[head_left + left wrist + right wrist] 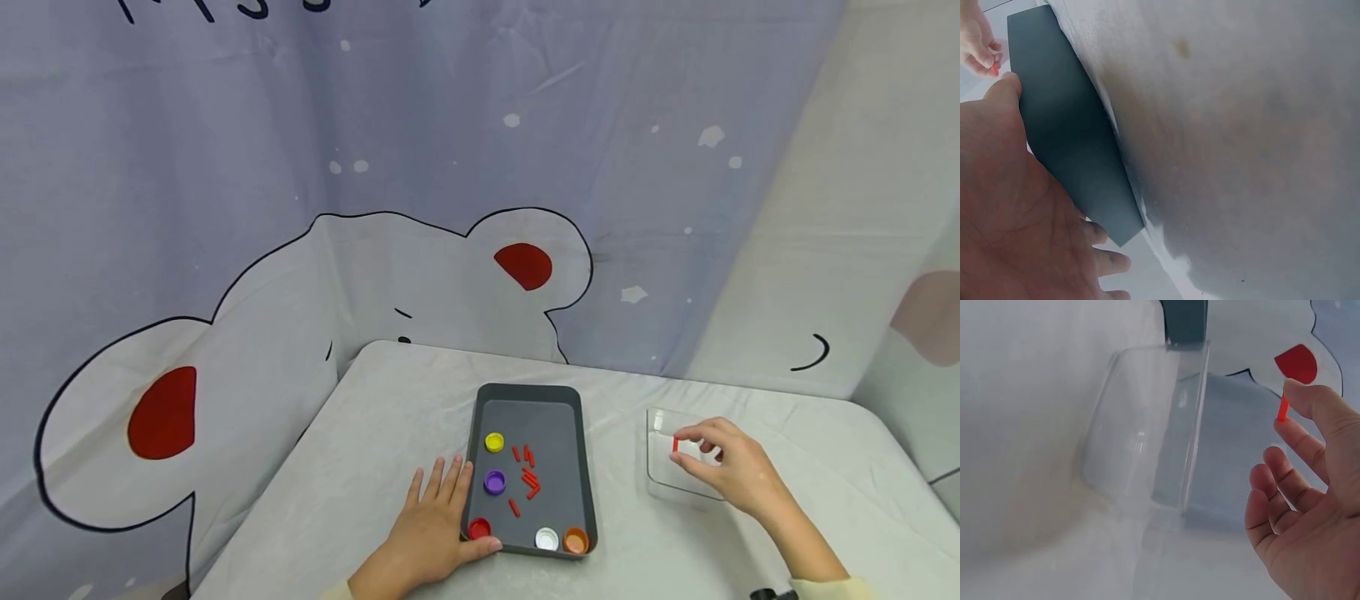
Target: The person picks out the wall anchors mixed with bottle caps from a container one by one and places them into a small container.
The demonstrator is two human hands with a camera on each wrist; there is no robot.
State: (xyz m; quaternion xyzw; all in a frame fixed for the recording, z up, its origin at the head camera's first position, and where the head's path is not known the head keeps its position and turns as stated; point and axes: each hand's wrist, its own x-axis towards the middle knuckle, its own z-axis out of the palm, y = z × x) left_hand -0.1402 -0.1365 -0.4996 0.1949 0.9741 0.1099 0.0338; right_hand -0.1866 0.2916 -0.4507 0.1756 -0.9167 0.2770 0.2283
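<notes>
My right hand (738, 473) pinches a small red stick (1283, 409) between thumb and index finger, its other fingers loosely bent. It is above a clear plastic box (1132, 425) on the right side of the table; whether anything lies inside is hard to tell. My left hand (429, 533) lies with straight fingers along the left wall of a dark grey tray (532, 415), its thumb at the front edge. Several more red sticks (530, 477) are scattered over the tray's middle. In the left wrist view, the palm (1016, 212) is beside the tray's outer wall.
Small round cups stand in the tray: yellow (494, 442) and purple (495, 482) on the left, red (479, 528), white (547, 539) and orange (576, 542) along the front. A white cloth (397, 400) covers the table, with a printed curtain (420, 150) behind.
</notes>
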